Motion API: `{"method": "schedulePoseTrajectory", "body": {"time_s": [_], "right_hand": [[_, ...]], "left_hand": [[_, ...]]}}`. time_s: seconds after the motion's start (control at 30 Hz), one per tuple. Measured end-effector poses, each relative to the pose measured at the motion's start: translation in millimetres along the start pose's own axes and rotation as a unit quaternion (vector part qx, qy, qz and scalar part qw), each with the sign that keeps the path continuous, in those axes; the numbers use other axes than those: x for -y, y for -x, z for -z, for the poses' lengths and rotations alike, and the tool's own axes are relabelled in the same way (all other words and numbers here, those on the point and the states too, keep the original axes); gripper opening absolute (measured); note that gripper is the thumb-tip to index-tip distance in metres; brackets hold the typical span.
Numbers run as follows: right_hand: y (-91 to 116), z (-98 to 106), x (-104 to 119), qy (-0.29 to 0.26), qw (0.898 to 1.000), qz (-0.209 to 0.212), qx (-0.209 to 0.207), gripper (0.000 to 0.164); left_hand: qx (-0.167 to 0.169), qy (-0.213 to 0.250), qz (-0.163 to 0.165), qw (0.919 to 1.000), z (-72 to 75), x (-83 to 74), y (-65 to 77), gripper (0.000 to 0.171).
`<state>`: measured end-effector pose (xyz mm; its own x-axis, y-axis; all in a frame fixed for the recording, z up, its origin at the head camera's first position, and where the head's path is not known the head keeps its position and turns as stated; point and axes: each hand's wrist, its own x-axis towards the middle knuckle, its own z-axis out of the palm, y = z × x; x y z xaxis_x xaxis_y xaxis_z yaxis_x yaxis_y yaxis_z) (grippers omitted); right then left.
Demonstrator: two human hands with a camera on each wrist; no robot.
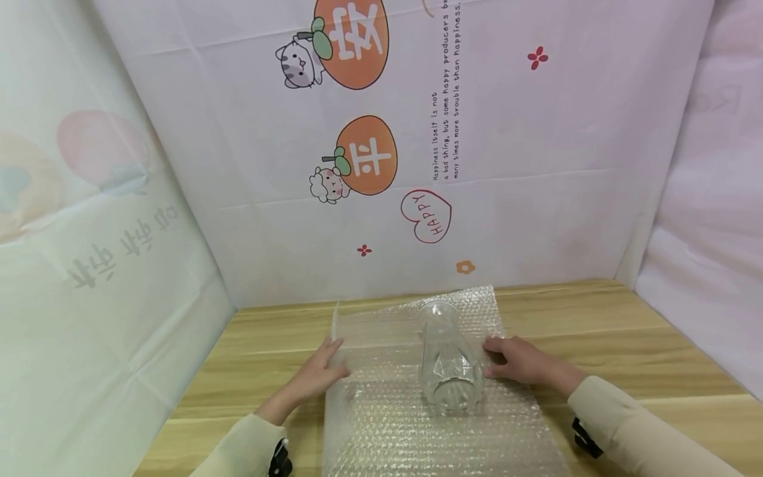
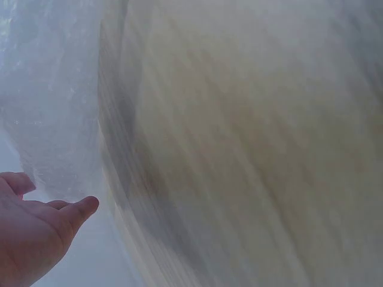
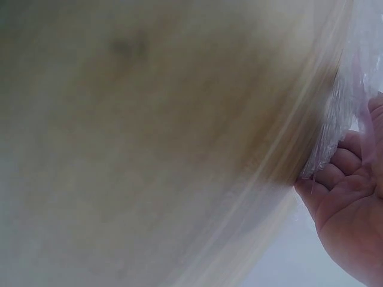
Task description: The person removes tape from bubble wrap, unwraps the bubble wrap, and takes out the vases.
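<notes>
A clear glass vase (image 1: 450, 364) with a faceted body lies on its side on a sheet of bubble wrap (image 1: 387, 424). One end faces the near side. At the wrap's raised left edge is my left hand (image 1: 316, 374), fingers and thumb spread apart. The left wrist view shows this hand (image 2: 42, 233) beside the wrap (image 2: 54, 89) with its thumb stretched out. My right hand (image 1: 524, 361) grips the wrap's right edge, close to the vase. In the right wrist view, its fingers (image 3: 329, 176) curl in at the crumpled wrap edge (image 3: 335, 125).
The wrap lies on a wood-grain table (image 1: 596, 324). Behind it hangs a white printed cloth (image 1: 536, 165) with cartoon fruit and lettering. More cloth closes off the left side (image 1: 119, 298) and the right side (image 1: 709, 265).
</notes>
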<state>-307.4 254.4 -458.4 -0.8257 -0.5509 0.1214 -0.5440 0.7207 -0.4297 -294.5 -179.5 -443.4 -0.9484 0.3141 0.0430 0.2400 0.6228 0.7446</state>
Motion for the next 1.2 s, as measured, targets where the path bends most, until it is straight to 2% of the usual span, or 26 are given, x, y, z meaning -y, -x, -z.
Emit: {"method": "schedulePoseTrajectory", "body": {"time_s": [0.13,0.4,0.63,0.97,1.2], "right_hand": [[0,-1,-1,-0.005,1.000,-0.003,0.002,0.066],[0,0,0,-0.002,1.000,-0.004,0.003,0.066],[0,1,3,-0.007,1.000,-0.006,0.002,0.065],[1,-2,-1,-0.012,1.000,-0.013,0.006,0.067],[0,-1,-2,-0.012,1.000,-0.007,0.000,0.066]], "left_hand": [[0.003,-0.022,-0.008,0.9997,6.5,5.3,2.3,0.081],[0.011,-0.064,0.004,0.9979,21.1,14.2,11.9,0.095],[0.042,-0.070,0.013,0.9966,29.4,21.7,16.3,0.109],[0.085,-0.113,-0.002,0.9899,35.7,31.4,20.7,0.117],[0.099,-0.158,-0.006,0.9825,37.6,31.6,23.8,0.125]]}}
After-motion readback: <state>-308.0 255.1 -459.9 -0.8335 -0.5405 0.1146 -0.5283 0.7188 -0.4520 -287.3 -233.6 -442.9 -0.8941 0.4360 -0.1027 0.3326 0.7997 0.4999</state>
